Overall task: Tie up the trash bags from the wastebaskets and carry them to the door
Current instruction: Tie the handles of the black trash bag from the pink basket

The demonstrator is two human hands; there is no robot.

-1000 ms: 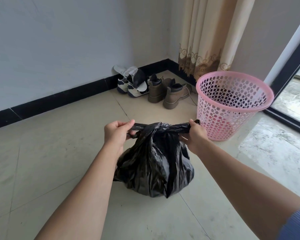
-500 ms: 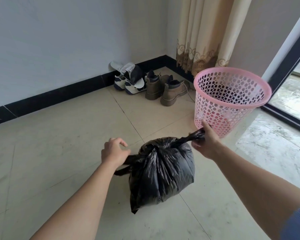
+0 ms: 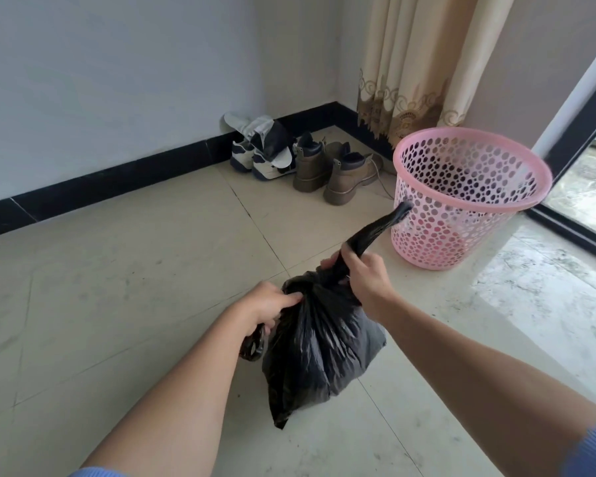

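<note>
A full black trash bag [image 3: 320, 349] hangs just above the tiled floor in the middle of the view, its neck bunched at the top. My left hand [image 3: 269, 304] grips one twisted end of the bag at the left of the neck; the tail of that end loops out below my wrist. My right hand [image 3: 362, 273] is closed on the other twisted end, which sticks up and right toward the wastebasket. The pink perforated wastebasket [image 3: 461, 215] stands empty on the floor behind the bag, to the right.
Brown boots [image 3: 338, 173] and white sneakers [image 3: 258, 160] sit along the black baseboard in the corner. A beige curtain [image 3: 413, 63] hangs behind the wastebasket. A dark-framed glass door [image 3: 578, 125] is at the far right, with a stained floor strip before it.
The hands were pulling the bag's two ends apart sideways; now both hands are close together at the bag's neck, the right end pointing up. The bag has turned and hangs lower in view.
</note>
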